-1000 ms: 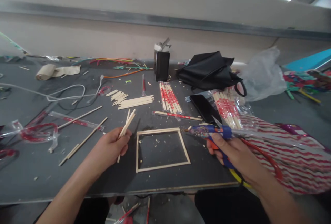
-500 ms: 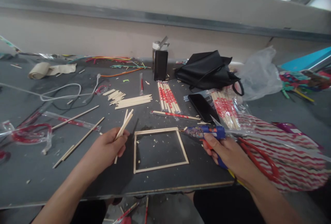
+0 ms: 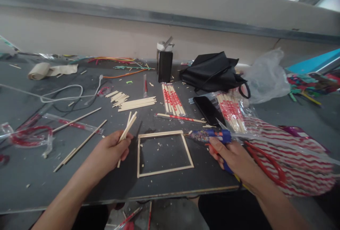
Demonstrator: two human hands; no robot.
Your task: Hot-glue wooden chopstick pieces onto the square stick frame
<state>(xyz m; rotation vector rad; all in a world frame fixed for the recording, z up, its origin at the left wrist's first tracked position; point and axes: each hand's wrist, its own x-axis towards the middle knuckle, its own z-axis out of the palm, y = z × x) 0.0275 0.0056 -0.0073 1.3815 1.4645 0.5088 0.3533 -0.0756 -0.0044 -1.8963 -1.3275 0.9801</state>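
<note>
Between my hands a rectangular frame of wooden sticks (image 3: 165, 172) lies flat on the dark table. My left hand (image 3: 113, 151), left of the frame, is closed around a few wooden sticks (image 3: 130, 125) that point up and slightly right. In my right hand (image 3: 225, 152) is a blue hot glue gun (image 3: 225, 136), its fingers wrapped around the handle. The speckled front of the gun points left, and its nozzle is at the frame's top right corner; whether it touches the wood I cannot tell. A clear glue stick (image 3: 265, 138) seems to trail from the gun's back.
Short cut sticks (image 3: 136, 104) and wrapped chopsticks (image 3: 174, 99) lie behind the frame. A phone (image 3: 208, 109), a black bag (image 3: 215, 72) and a bottle (image 3: 161, 47) stand or lie farther back. Red-handled scissors (image 3: 268, 162) rest by a striped cloth (image 3: 300, 162). White cable (image 3: 66, 99) crosses the left.
Almost nothing differs. Both hands keep their places and grips, with the glue gun's nozzle still at the frame's top right corner; the view has shifted very slightly.
</note>
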